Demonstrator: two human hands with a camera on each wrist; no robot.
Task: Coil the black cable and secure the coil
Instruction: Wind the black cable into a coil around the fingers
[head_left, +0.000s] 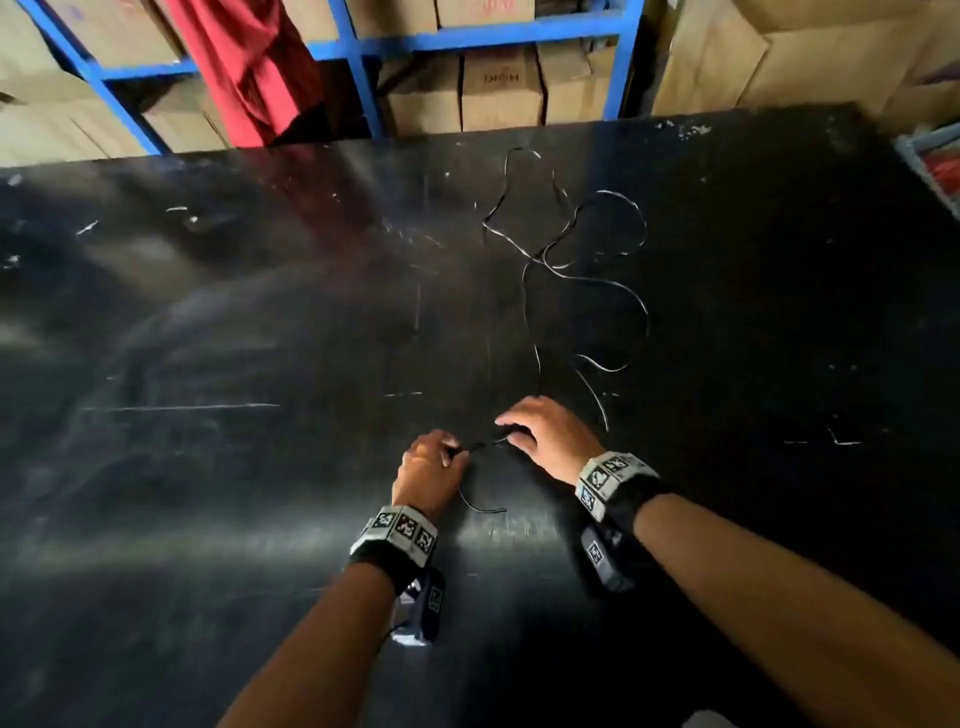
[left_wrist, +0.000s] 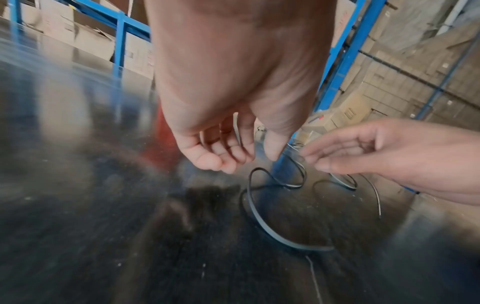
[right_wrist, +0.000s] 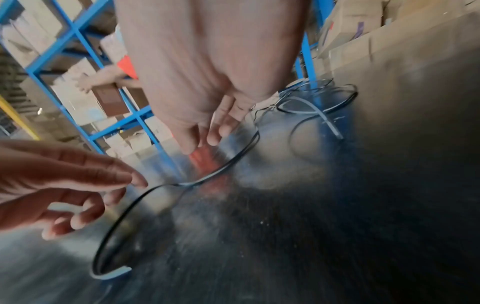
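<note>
Cardboard boxes (head_left: 501, 88) fill a blue metal rack (head_left: 358, 78) behind a wide black table (head_left: 260, 338), whose glossy top is scuffed with pale scratches and specks of dust. A red cloth (head_left: 249, 67) hangs against the rack.

Across the table sprawls the black cable (head_left: 524, 291), thin and flat like a ribbon, its edges catching the light so that it gleams silver in places. It lies uncoiled in loose, wandering loops from the far middle of the table down toward the near edge, where both hands meet it. One free end curls on the surface just beside the left wrist.

In the head view the left hand (head_left: 428, 470) has its fingers curled, and the cable seems to run into its fingertips; the left wrist view shows those fingers bent inward with the thumb close to them and a small loop of cable lying right under them, though whether they really pinch it I cannot tell. The right hand (head_left: 545, 434) hovers low, just to the right, palm down with fingers loosely extended and slightly spread over the strand; from its wrist camera the fingertips (right_wrist: 215, 133) point at the cable without closing round it.
</note>
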